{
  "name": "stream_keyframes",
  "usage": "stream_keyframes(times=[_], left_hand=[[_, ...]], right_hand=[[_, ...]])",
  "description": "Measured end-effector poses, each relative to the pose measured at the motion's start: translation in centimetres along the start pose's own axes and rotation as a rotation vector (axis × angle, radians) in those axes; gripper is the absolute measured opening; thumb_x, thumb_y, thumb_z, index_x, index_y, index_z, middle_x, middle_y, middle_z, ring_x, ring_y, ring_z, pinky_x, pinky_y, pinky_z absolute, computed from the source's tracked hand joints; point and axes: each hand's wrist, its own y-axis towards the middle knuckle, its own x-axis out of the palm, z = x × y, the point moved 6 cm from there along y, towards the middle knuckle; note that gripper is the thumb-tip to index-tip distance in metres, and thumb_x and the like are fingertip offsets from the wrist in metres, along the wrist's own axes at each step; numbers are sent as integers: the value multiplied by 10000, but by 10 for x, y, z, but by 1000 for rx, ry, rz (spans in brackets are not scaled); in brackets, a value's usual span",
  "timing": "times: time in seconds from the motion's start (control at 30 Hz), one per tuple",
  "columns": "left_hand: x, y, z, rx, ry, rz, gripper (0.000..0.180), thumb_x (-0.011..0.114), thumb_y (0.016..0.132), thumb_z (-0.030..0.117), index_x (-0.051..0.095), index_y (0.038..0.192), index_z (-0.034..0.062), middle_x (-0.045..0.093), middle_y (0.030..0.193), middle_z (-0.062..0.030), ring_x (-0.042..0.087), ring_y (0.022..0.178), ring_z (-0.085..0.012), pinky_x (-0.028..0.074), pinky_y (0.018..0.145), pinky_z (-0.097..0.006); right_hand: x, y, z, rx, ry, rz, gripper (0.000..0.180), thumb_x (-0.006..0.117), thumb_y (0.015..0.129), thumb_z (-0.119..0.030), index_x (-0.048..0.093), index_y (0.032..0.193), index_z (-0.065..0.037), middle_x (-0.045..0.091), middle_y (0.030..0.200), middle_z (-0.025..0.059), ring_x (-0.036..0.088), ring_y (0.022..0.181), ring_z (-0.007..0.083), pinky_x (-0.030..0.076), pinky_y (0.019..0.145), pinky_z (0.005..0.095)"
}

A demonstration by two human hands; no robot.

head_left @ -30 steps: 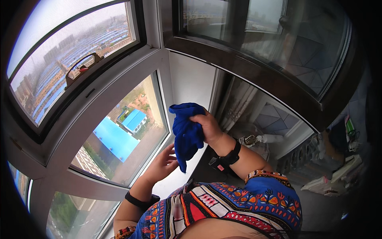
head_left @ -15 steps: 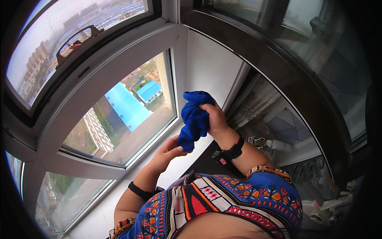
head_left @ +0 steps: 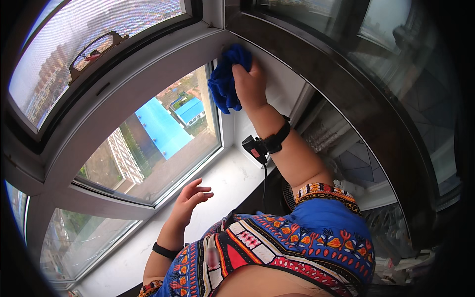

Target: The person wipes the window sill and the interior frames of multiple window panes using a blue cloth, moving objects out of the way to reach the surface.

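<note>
A crumpled blue cloth [head_left: 225, 84] is gripped in my right hand [head_left: 251, 85]. My right arm stretches far forward, and the cloth rests against the upper corner where the white window frame [head_left: 163, 64] meets the side wall [head_left: 272, 72]. Part of the cloth hangs down beside the right edge of the lower glass pane [head_left: 163, 133]. Over the white windowsill [head_left: 217, 178], my left hand [head_left: 190, 198] is held with its fingers loosely apart and nothing in it.
A dark-framed open window sash [head_left: 346, 74] arcs across the upper right. A black strapped device [head_left: 256, 150] with a cable hangs at my right wrist. White pipes and tiles show below the sash at right. An upper screened window [head_left: 99, 54] is at left.
My right hand has carried the cloth up and away from me to the frame corner. My left hand has let go of the cloth and dropped back slightly.
</note>
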Motion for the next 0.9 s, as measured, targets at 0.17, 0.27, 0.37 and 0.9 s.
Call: stream_keyframes(times=[0.17,0.27,0.37,0.9], left_hand=[[-7,-10,-6,-36,-16,67,518,583,964,199,420,1437,65,624,1229,-161,636,1121,-286,498,970,-398],[-16,-17,-16,-45,-37,99,517,576,965,193,417,1439,62,626,1222,-158,636,1118,-279,496,972,-394],[-25,-19,-22,-47,-53,107,525,584,966,189,408,1440,50,625,1223,-158,634,1118,-278,495,967,-390],[-26,-32,-21,-62,26,119,532,596,963,130,389,1439,14,623,1211,-178,631,1109,-283,493,949,-385]], right_hand=[[0,22,5,-190,-320,-39,209,565,785,-103,611,956,10,632,966,239,614,880,415,507,815,443],[4,14,-3,-361,-499,-62,166,578,788,-111,596,902,8,600,928,250,588,862,445,501,775,472],[12,-5,-7,-461,-585,-108,135,576,803,-113,601,888,-11,600,886,226,587,812,439,505,720,468],[18,-8,-46,-569,-1151,-296,287,670,824,-188,591,1027,-2,604,949,182,652,805,353,564,687,444]])
